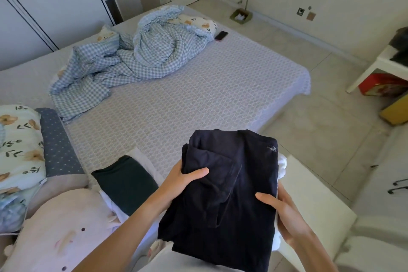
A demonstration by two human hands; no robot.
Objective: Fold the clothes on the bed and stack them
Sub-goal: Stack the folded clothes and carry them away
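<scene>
Across the patterned bed (198,95) I see a folded navy garment (227,194), creased and thick, held above its near corner by my left hand (183,180) and right hand (284,216), thumbs on top, fingers curled beneath and hidden.

Both forearms bare to the frame edge, no sleeves visible. Left hand (185,180) and right hand (284,216): no rings, watch or gloves on what shows; fingers (268,200) w/ short plain nails. Light/white garment on the torso at bottom centre, prob. a top.
</scene>
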